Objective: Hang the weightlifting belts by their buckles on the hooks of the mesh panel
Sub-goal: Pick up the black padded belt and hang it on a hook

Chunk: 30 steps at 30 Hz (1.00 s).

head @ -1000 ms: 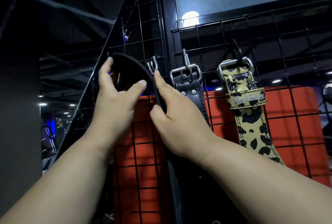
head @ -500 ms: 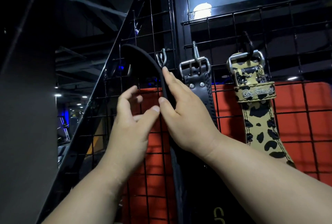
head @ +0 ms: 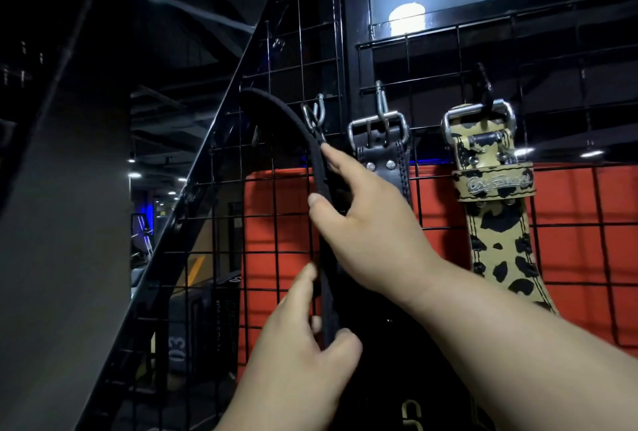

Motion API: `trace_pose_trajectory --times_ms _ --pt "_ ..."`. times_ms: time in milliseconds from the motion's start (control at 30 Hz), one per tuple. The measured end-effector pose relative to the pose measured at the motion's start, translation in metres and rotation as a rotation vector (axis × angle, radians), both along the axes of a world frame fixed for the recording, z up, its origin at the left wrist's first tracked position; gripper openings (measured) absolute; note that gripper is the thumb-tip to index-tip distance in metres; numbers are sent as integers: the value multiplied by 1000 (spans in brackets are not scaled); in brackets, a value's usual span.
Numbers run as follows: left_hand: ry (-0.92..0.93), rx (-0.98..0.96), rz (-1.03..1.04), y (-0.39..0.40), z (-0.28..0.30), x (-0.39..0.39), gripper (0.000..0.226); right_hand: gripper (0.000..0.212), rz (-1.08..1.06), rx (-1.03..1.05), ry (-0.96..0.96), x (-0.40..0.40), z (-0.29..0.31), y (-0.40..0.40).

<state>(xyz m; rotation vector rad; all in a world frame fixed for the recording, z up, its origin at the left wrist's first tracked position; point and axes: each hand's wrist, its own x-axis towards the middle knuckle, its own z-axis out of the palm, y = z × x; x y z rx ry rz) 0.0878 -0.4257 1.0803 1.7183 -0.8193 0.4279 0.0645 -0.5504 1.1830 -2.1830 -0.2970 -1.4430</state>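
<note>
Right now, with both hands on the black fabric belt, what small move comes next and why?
Probably let the left hand go: the black fabric belt already hangs by the silver hook, and the right hand steadies it.

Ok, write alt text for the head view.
Both hands grip a black fabric belt at a mesh panel: right hand high, left hand lower. To its right a black leather belt and a leopard-print belt hang by their buckles.
</note>
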Motion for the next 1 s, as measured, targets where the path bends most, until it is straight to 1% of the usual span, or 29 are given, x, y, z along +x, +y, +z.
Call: trace_pose_trajectory --times_ms 67,133,200,333,467,533,600,633,667,800,867,1000 --pt "-85 12 54 2 1 -7 85 67 -6 -15 17 -1 13 0" --pt "-175 31 116 2 2 -15 92 65 14 -15 46 1 21 0" --pt "-213 32 146 1 0 -17 91 63 44 -7 44 5 21 0" --pt "-150 31 123 2 -12 -15 86 60 27 14 31 8 1 0" --pt "0 63 59 12 -37 -18 82 71 34 25 34 4 -21 4" --pt "58 93 69 12 -50 -16 68 76 -21 -12 50 -1 -33 10" --pt "69 76 89 10 -60 -11 44 79 -81 -50 78 -7 -45 19" --pt "67 53 96 9 -62 -10 36 79 -102 -57 86 -10 -50 23" --pt "61 36 93 9 -64 -10 34 78 -117 -53 92 -14 -54 26" --pt "25 75 -4 20 -74 -13 41 72 -165 -10 92 -30 -64 36" --pt "63 89 -75 30 -81 -14 47 69 -213 7 75 -37 -66 42" --pt "114 114 -149 49 -98 -9 75 62 -285 36 53 -43 -77 62"
